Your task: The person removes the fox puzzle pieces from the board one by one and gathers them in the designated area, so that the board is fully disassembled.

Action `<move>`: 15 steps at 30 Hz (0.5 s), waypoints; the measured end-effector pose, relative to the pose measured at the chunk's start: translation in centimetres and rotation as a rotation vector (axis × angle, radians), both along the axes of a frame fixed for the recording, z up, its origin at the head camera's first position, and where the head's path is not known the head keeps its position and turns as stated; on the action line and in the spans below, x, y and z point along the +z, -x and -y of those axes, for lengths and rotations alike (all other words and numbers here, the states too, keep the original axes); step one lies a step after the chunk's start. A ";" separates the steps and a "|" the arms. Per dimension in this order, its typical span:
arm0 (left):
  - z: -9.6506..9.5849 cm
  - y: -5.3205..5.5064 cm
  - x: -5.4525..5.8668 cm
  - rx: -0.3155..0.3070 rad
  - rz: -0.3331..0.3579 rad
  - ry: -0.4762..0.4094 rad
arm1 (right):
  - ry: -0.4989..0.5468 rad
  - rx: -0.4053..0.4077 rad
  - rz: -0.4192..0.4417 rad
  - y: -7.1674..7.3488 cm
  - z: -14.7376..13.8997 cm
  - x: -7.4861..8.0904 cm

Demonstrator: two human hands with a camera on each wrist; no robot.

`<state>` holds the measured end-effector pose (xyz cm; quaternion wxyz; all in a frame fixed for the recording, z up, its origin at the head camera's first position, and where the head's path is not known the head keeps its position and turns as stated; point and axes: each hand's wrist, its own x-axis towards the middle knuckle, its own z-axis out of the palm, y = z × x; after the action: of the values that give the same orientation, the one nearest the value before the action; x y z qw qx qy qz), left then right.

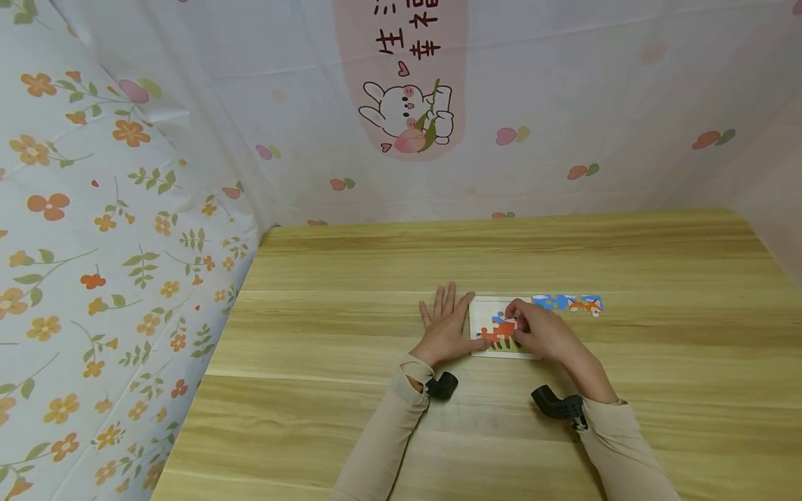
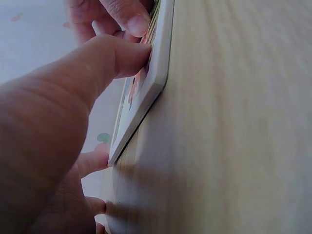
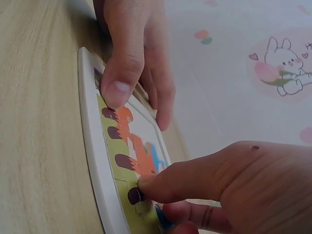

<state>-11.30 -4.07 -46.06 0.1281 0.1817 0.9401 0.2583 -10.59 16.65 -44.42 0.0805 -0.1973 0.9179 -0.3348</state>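
A white-framed jigsaw puzzle tray (image 1: pixel 501 356) lies on the table, its lower part filled with joined pieces (image 3: pixel 142 155) that show an orange body, dark feet and green ground. My left hand (image 1: pixel 443 332) is spread along the tray's left side. Its thumb (image 3: pixel 119 87) presses down at the lower left corner, on the pieces and rim. Over the tray's right part, my right hand (image 1: pixel 544 332) has curled fingers and pinches a puzzle piece (image 3: pixel 164 218) with blue on it, mostly hidden by the fingers. The right thumb touches the pieces at a dark foot.
Several loose pieces (image 1: pixel 585 304), blue with an orange fox face, lie just beyond the tray's upper right corner. The wooden table (image 1: pixel 301 327) extends around the tray. Behind it hangs a printed cloth (image 1: pixel 551 90), and another flowered cloth (image 1: pixel 125 243) hangs at the left.
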 end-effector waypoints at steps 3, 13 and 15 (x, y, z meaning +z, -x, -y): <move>0.0 0.0 0.0 0.000 -0.001 0.001 | 0.004 -0.002 0.010 0.0 -0.1 0.1; -0.1 0.0 -0.2 0.004 -0.004 -0.006 | 0.018 0.002 0.023 0.0 -0.1 0.2; -0.1 0.0 -0.2 0.008 -0.008 -0.001 | 0.020 -0.005 0.028 0.0 0.0 0.1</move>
<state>-11.29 -4.00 -46.28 0.1232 0.1790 0.9412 0.2586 -10.55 16.66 -44.33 0.0904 -0.1912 0.9138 -0.3467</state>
